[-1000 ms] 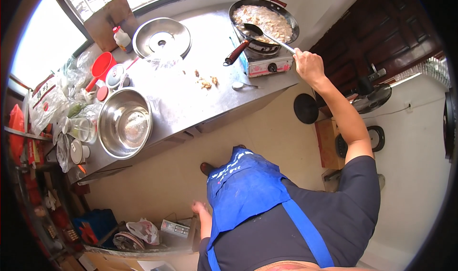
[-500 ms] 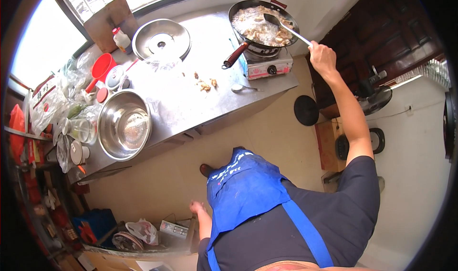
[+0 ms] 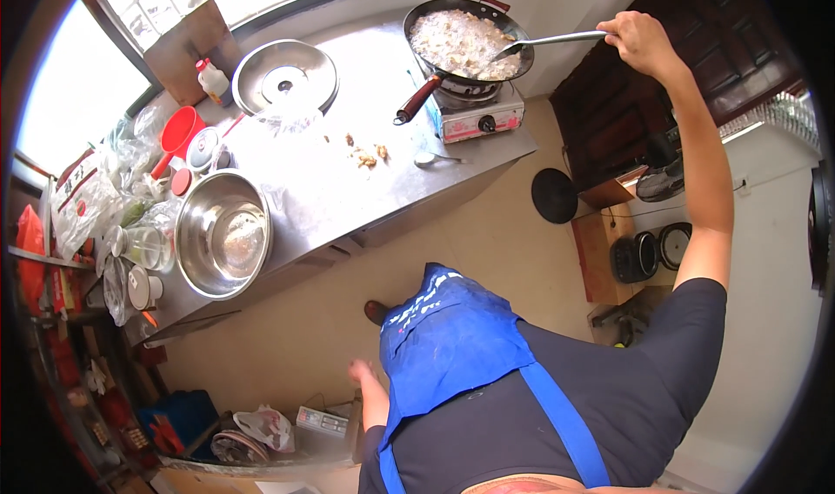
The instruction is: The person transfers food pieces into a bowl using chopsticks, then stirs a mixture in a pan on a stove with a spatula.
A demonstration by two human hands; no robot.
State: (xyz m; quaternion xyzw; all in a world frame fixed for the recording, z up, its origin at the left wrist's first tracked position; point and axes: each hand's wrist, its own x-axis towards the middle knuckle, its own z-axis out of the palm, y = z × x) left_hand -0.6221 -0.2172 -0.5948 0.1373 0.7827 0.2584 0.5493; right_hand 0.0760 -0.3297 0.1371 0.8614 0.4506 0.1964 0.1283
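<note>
My right hand (image 3: 642, 42) is closed on the handle of a long metal spatula (image 3: 565, 38), raised to the right of a black wok (image 3: 426, 72). The spatula's head is sunk in bubbling oil with pieces of food (image 3: 457, 33). The wok, with a wooden handle (image 3: 417, 101), sits on a gas stove (image 3: 478, 122) at the end of the steel counter (image 3: 348, 207). My left hand (image 3: 361, 372) hangs low beside my blue apron, fingers loosely open, holding nothing I can see. A few fried pieces (image 3: 365, 157) and a small spoon (image 3: 426, 159) lie on the counter.
Steel bowls (image 3: 196, 237), a red dipper (image 3: 178, 131), a bottle (image 3: 213, 83), plastic bags and jars crowd the counter's left. Shelving (image 3: 52, 355) stands at far left. A black round object (image 3: 554, 196), a fan and a wooden stand (image 3: 591, 259) are right, by a dark door (image 3: 609, 111).
My right hand has risen and moved right, bringing the spatula's handle nearly level; its head has shifted within the oil. The view has shifted slightly.
</note>
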